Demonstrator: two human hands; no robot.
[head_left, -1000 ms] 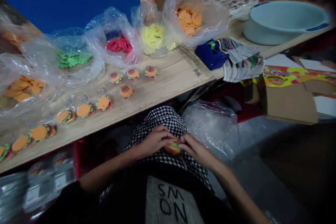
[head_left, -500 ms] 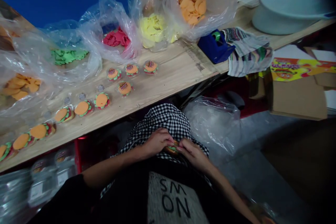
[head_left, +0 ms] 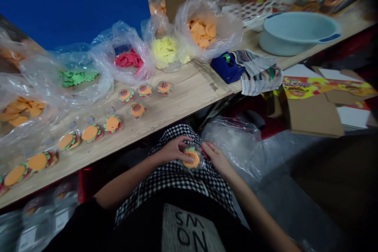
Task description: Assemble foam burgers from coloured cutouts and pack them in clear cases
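Far left on the wooden table [head_left: 177, 106], a clear plastic bag [head_left: 20, 124] holds orange foam discs. Next along are bags of green foam pieces [head_left: 77, 78], red foam pieces [head_left: 128, 60], yellow foam pieces [head_left: 164, 52] and more orange discs [head_left: 202, 33].

Along the table's front, a line of finished foam burgers [head_left: 91, 133] runs from the left edge toward the centre. Four nearer the centre [head_left: 137, 110] carry small printed labels on top.

Below the table edge, the person's left hand [head_left: 174, 150] is curled, its fingertips [head_left: 186, 141] pressing on the upper left of a foam burger [head_left: 191, 159]. The burger sits in clear wrap, above a black-and-white checked cloth [head_left: 177, 181] on the lap. The right hand [head_left: 215, 158] is on the burger's right side, its fingertips [head_left: 205, 147] against the wrap. The two hands pinch the burger between them.

To the right stand a blue tape dispenser [head_left: 226, 67], striped printed sheets [head_left: 260, 75] and a pale blue plastic basin [head_left: 298, 33]. Below them, a flattened cardboard box [head_left: 313, 114] lies beside a loose plastic bag [head_left: 233, 143].
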